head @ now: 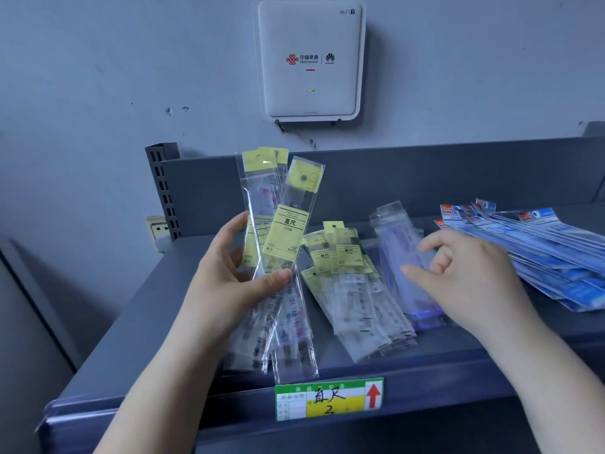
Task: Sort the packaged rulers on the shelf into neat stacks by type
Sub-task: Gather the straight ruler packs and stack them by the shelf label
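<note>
Grey shelf (137, 326) carries yellow-labelled rulers (347, 283), purple rulers (402, 257) and blue packs (550, 244); left hand (229, 273) grips a yellow-labelled bundle (281, 244), right hand (465, 270) loosely curled, touching the purple rulers.

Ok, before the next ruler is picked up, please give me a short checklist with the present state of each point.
1. Left hand grips the yellow-label rulers firmly: ok.
2. Held bundle is squared: not ok, it fans out.
3. Right hand is free: ok, fingers rest on the purple rulers.
4. Yellow-label pile on the shelf is neat: not ok, splayed.
5. Blue rulers are kept apart: ok.
6. Held bundle is one type only: cannot tell.
</note>
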Available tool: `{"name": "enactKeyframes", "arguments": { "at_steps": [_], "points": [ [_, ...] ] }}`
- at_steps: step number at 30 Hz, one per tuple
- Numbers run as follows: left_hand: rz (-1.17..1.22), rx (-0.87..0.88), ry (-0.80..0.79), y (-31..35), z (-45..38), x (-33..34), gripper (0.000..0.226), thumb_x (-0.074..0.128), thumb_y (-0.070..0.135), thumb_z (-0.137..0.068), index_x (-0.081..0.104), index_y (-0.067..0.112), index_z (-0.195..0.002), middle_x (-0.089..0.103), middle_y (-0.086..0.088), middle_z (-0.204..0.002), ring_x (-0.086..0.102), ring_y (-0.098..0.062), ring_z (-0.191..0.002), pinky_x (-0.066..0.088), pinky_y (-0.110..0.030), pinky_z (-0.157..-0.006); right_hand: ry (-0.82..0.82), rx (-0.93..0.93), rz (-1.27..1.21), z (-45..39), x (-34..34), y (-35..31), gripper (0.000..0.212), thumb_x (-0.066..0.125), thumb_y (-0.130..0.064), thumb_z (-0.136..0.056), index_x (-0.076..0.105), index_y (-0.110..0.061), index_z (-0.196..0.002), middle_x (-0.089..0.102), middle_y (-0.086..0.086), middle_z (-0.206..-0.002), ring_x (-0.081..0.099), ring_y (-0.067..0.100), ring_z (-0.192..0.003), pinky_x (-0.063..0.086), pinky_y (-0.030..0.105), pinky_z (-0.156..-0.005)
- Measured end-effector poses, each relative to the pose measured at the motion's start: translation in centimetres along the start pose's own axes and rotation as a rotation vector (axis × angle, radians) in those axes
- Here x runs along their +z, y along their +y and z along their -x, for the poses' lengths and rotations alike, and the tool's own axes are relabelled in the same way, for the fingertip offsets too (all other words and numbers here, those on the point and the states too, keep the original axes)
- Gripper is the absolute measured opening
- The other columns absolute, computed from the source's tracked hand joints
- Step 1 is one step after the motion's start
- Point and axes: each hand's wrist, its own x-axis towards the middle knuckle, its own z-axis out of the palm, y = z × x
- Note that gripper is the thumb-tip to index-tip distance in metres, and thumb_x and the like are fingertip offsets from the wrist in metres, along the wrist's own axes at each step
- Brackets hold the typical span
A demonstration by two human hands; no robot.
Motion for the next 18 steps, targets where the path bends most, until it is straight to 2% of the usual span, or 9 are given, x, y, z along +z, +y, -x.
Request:
{"name": "enactKeyframes", "arguments": {
  "at_steps": [2, 5, 7, 8, 12, 15, 16, 18],
  "points": [
    [-0.002, 0.004, -0.002, 0.0, 0.0, 0.0, 0.086, 0.075, 0.010, -0.053, 0.046, 0.029, -0.132, 0.071, -0.011, -0.104, 0.069, -0.031, -0.089, 0.055, -0.045, -0.083, -0.030, -0.082, -0.091, 0.9, 0.3, -2.4, 0.024, 0.075, -0.037, -0.072, 0.062, -0.024, -0.088, 0.057, -0.008, -0.057, 0.051, 0.004, -0.059, 0.037, 0.016, -0.058],
    [0.007, 0.013, 0.000, 0.2, 0.1, 0.1, 0.087, 0.076, 0.007, -0.054, 0.045, 0.026, -0.132, 0.072, -0.013, -0.101, 0.070, -0.029, -0.084, 0.058, -0.042, -0.078, -0.258, -0.138, -0.207, 2.5, 1.5, -6.4, 0.037, 0.072, -0.052, -0.066, 0.055, -0.035, -0.093, 0.061, -0.009, -0.067, 0.055, 0.000, -0.065, 0.048, 0.019, -0.067],
    [0.017, 0.007, -0.005, 0.2, 0.1, 0.1, 0.087, 0.081, 0.002, -0.055, 0.046, 0.026, -0.131, 0.072, -0.012, -0.099, 0.069, -0.030, -0.082, 0.057, -0.043, -0.075, -0.337, -0.164, -0.198, 2.9, 3.0, -8.1, 0.049, 0.071, -0.059, -0.063, 0.051, -0.033, -0.100, 0.060, -0.009, -0.074, 0.057, 0.003, -0.073, 0.052, 0.025, -0.071],
    [0.029, 0.004, -0.006, 0.2, 0.1, 0.1, 0.086, 0.083, 0.000, -0.056, 0.047, 0.028, -0.129, 0.072, -0.012, -0.098, 0.069, -0.030, -0.081, 0.057, -0.043, -0.072, -0.349, -0.178, -0.190, 3.0, 3.6, -8.7, 0.052, 0.072, -0.060, -0.063, 0.050, -0.031, -0.101, 0.059, -0.009, -0.074, 0.056, 0.004, -0.073, 0.050, 0.026, -0.067],
    [0.089, -0.008, 0.014, 0.2, 0.1, 0.0, 0.068, 0.072, -0.002, -0.068, 0.050, 0.030, -0.123, 0.074, -0.008, -0.094, 0.070, -0.025, -0.078, 0.058, -0.036, -0.064, -0.321, -0.213, -0.216, 2.7, 5.2, -9.8, 0.047, 0.077, -0.051, -0.063, 0.049, -0.023, -0.089, 0.050, -0.007, -0.061, 0.046, 0.008, -0.058, 0.035, 0.025, -0.049],
    [0.064, -0.015, 0.047, 0.1, 0.0, -0.3, 0.059, 0.067, 0.005, -0.080, 0.048, 0.031, -0.129, 0.072, -0.007, -0.101, 0.065, -0.031, -0.088, 0.052, -0.039, -0.068, -0.340, -0.154, -0.349, 2.1, 5.1, -9.5, 0.039, 0.079, -0.037, -0.068, 0.052, -0.022, -0.092, 0.064, 0.002, -0.065, 0.058, 0.017, -0.060, 0.048, 0.032, -0.059],
    [0.058, -0.013, 0.060, 0.0, -0.1, -0.3, 0.058, 0.066, 0.004, -0.082, 0.047, 0.031, -0.129, 0.072, -0.007, -0.102, 0.064, -0.032, -0.089, 0.051, -0.039, -0.069, -0.360, -0.127, -0.394, 1.9, 5.1, -9.3, 0.037, 0.079, -0.033, -0.071, 0.052, -0.023, -0.095, 0.067, 0.002, -0.066, 0.060, 0.014, -0.058, 0.051, 0.028, -0.059],
    [0.041, -0.005, 0.062, 0.0, -0.1, -0.3, 0.058, 0.065, 0.002, -0.082, 0.047, 0.030, -0.130, 0.072, -0.005, -0.104, 0.064, -0.032, -0.089, 0.052, -0.040, -0.073, -0.405, -0.095, -0.444, 1.7, 4.8, -8.9, 0.033, 0.075, -0.029, -0.075, 0.054, -0.023, -0.100, 0.067, -0.003, -0.064, 0.054, 0.001, -0.048, 0.044, 0.016, -0.051]
  ]
}}
